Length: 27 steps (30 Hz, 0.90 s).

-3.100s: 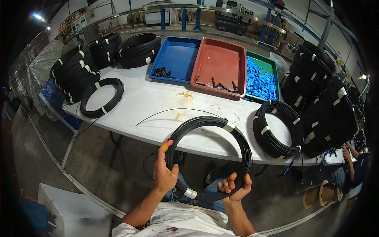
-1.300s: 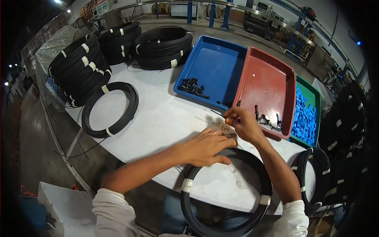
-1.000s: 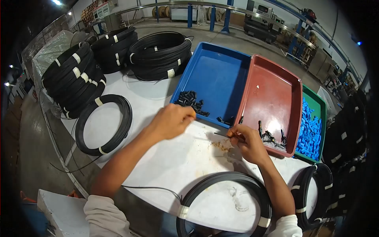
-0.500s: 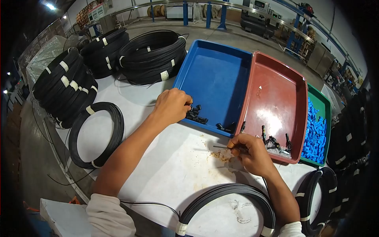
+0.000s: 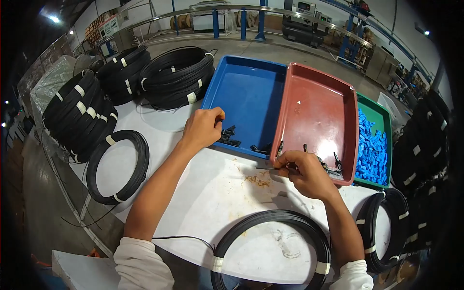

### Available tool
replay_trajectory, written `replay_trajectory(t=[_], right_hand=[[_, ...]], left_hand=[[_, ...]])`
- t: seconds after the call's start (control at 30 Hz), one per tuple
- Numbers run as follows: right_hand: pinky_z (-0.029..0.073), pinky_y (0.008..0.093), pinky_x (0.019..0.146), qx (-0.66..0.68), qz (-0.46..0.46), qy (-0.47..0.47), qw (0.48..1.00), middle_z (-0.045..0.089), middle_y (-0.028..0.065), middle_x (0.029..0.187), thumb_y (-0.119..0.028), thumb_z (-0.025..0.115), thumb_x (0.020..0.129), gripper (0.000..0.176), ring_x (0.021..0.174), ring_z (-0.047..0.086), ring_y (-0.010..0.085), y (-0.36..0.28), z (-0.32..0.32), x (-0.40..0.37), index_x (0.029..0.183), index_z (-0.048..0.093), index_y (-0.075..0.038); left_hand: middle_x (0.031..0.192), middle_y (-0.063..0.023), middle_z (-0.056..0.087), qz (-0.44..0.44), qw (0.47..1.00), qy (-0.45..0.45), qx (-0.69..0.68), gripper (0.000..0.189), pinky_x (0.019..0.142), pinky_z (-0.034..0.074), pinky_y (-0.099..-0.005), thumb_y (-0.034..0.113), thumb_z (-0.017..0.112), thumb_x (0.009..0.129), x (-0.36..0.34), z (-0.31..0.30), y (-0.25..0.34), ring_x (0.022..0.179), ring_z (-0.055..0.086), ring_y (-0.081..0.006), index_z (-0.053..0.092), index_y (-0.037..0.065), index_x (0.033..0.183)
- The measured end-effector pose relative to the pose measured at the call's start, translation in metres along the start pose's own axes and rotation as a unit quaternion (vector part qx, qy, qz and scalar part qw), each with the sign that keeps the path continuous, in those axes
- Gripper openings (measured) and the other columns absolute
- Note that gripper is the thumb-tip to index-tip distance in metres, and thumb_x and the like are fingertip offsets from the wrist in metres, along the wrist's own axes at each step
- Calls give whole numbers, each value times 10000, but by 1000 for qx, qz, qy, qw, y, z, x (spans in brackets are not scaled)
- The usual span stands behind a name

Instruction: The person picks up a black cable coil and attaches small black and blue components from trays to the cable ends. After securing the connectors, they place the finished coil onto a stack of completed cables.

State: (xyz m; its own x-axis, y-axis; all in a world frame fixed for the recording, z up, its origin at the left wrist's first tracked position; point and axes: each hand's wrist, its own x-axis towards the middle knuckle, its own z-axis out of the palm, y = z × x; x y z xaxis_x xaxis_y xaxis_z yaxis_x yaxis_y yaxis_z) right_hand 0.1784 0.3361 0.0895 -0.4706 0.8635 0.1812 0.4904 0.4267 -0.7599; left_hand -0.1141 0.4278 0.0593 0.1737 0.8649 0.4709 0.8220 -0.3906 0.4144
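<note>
My left hand [image 5: 204, 126] is at the near left corner of the blue tray [image 5: 253, 79], its fingers curled together over the rim. What they hold, if anything, is hidden. Beside those fingertips, small black connectors [image 5: 232, 137] lie in the tray. At the near edge of the red tray [image 5: 319, 106], my right hand [image 5: 307, 175] pinches a thin black cable [image 5: 263, 168], whose end points left. Further black parts [image 5: 337, 162] lie in the red tray behind that hand. Below both forearms, a taped coil of black cable [image 5: 270, 216] rests on the white table [image 5: 193, 203].
A green tray [image 5: 386, 118] of blue pieces [image 5: 371, 154] adjoins the red one. One coil [image 5: 118, 166] lies at the left and another [image 5: 382, 229] at the right. Stacked coils [image 5: 176, 79] stand at the back left. Brownish crumbs [image 5: 257, 181] dot the table.
The view has shifted, so trays and coils appear further left. My left hand has drawn slightly up from the connectors. My right hand still grips the cable, a little closer to the red tray.
</note>
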Motion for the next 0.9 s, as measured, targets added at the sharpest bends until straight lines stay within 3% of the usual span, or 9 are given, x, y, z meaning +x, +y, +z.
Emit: replay_trajectory(t=[0.03,0.07,0.17,0.3,0.5,0.6,0.7,0.8,0.9], right_hand=[[513,341,695,-15,-3,11,1000,708,166,831,56,666,824,133,715,668,221,-1,-3,-2,957,678,46],[514,348,689,-29,-4,23,999,708,166,824,52,670,817,126,702,669,241,-2,-6,-5,942,680,42],[513,364,657,-63,-43,72,994,697,161,807,28,682,806,124,668,662,283,7,-3,-8,928,697,15],[511,384,627,-107,-109,92,984,696,154,831,-5,700,802,173,689,681,301,9,5,-14,969,733,-30],[523,406,622,-138,-167,93,972,699,119,829,-12,681,807,198,709,679,314,9,14,-17,986,746,-66],[526,388,588,-153,-199,91,964,717,125,847,59,678,790,232,656,675,308,9,19,-17,985,739,-49],[522,427,638,-190,-167,37,967,693,96,866,-31,672,818,207,736,678,319,9,23,-18,1001,736,-102],[524,436,649,-214,-146,6,966,693,100,912,-35,681,809,226,748,678,328,18,29,-18,1018,730,-105],[533,435,673,-207,-122,-1,971,694,111,940,-27,690,808,213,780,679,340,19,30,-17,1011,720,-85]], left_hand=[[916,-153,728,-1,996,7,-93,187,740,573,-365,-16,693,766,-2,-1,5,828,718,-288,721,10,949],[916,-153,728,3,996,4,-94,187,740,573,-365,-16,693,766,-6,-1,11,828,718,-288,721,10,949],[900,-128,731,219,962,60,-150,135,727,570,-310,-46,731,763,-28,-3,39,802,724,-246,711,-7,891],[888,-107,730,288,934,81,-196,183,715,577,-315,-63,791,701,-54,10,69,813,724,-237,707,9,846],[867,-93,722,302,926,71,-214,193,693,564,-322,-73,784,682,-73,15,80,770,704,-232,704,13,836],[886,-95,724,310,926,69,-204,211,707,564,-327,-69,776,664,-79,20,75,788,705,-241,707,14,845],[865,-85,718,345,929,21,-134,207,757,545,-357,-30,773,655,-81,17,70,826,696,-258,705,25,843],[869,-88,721,312,950,-12,-6,165,777,519,-379,8,770,684,-62,5,35,834,690,-264,703,39,831],[922,-80,740,217,976,22,28,147,802,498,-393,34,754,741,-36,-13,-15,889,673,-281,741,46,887]])
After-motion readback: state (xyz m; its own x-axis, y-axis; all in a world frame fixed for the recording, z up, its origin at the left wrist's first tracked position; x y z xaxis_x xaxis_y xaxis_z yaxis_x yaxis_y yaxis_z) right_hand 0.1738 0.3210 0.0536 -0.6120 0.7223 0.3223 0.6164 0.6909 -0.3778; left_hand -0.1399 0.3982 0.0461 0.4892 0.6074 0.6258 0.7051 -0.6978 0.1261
